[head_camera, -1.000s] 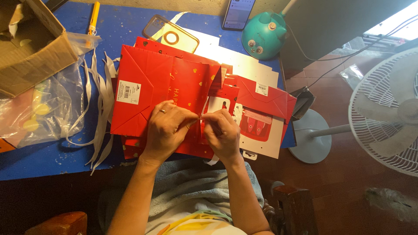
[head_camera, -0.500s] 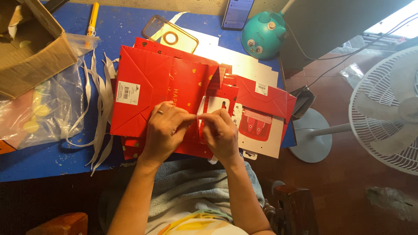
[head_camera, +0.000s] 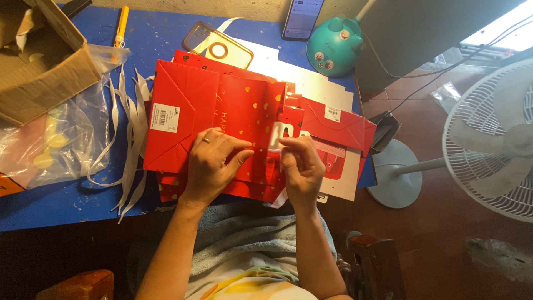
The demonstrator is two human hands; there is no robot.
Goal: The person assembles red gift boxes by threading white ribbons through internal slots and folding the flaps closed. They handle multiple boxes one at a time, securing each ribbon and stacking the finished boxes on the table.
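Note:
A flattened red paper gift bag [head_camera: 216, 116] with small gold hearts and a white sticker lies on a stack of similar red bags on the blue table [head_camera: 72, 200]. My left hand [head_camera: 214, 164], with a ring on one finger, presses flat on the lower middle of the bag. My right hand [head_camera: 302, 169] pinches a thin white ribbon strip [head_camera: 276, 136] at the bag's right end, where the red flap stands up. More flat red bags [head_camera: 338, 125] stick out to the right under the top one.
Loose white ribbon strips [head_camera: 130, 139] lie left of the bags, beside a clear plastic bag [head_camera: 50, 139] and a cardboard box [head_camera: 39, 61]. At the back are a clear phone case [head_camera: 217, 45], a phone [head_camera: 302, 18] and a teal lamp [head_camera: 333, 47]. A white fan [head_camera: 494, 139] stands on the floor to the right.
My right hand has lifted the white strip higher at the bag's right end. My left hand stays pressed on the bag, fingers spread slightly more.

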